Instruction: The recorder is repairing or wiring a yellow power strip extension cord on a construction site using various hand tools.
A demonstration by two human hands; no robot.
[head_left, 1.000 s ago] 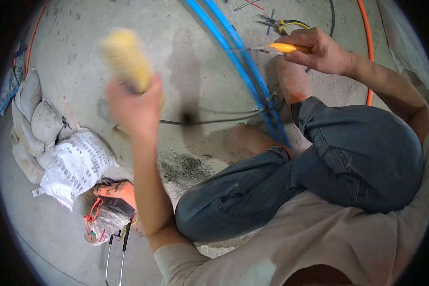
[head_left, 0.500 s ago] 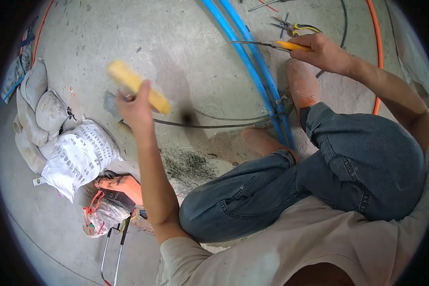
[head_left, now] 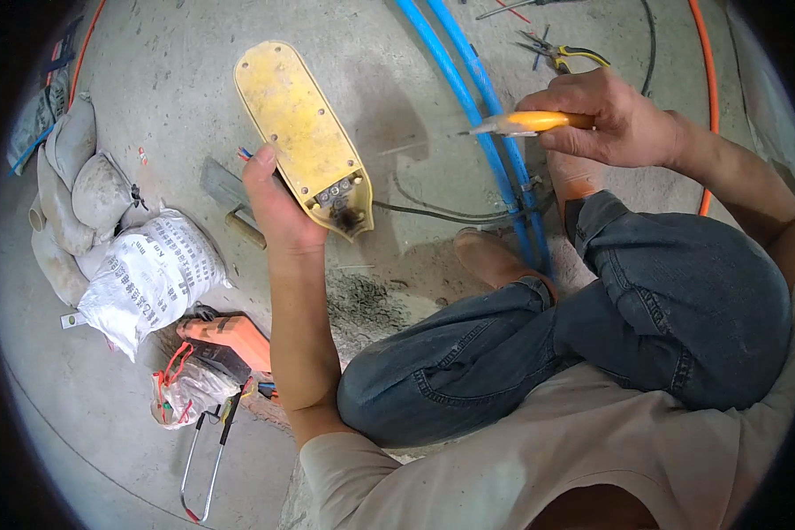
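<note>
My left hand (head_left: pixel 278 208) is closed on the lower left edge of a yellow power strip (head_left: pixel 296 115), its thumb on the rim. The strip's screwed flat back faces up. At its narrow near end an opening shows metal screw terminals (head_left: pixel 334 193) and a dark smudge. Short coloured wire ends (head_left: pixel 246 154) show beside my thumb. Over the blue pipes, my right hand (head_left: pixel 614 119) grips a yellow-handled tool (head_left: pixel 539 121) with a thin metal end pointing left. Blur hides the tool's exact kind. Strip and tool are apart.
Two blue pipes (head_left: pixel 468 84) and a black cable (head_left: pixel 442 215) cross the floor. Pliers (head_left: pixel 561 55) lie beyond my right hand, near an orange hose (head_left: pixel 705 79). A trowel (head_left: pixel 230 199), white sack (head_left: pixel 155 274), sandbags (head_left: pixel 93 208) and an orange tool (head_left: pixel 230 337) lie left.
My left hand has turned the power strip so its back and terminals face up, and moved slightly right. The right hand's tool has moved slightly down and right.
</note>
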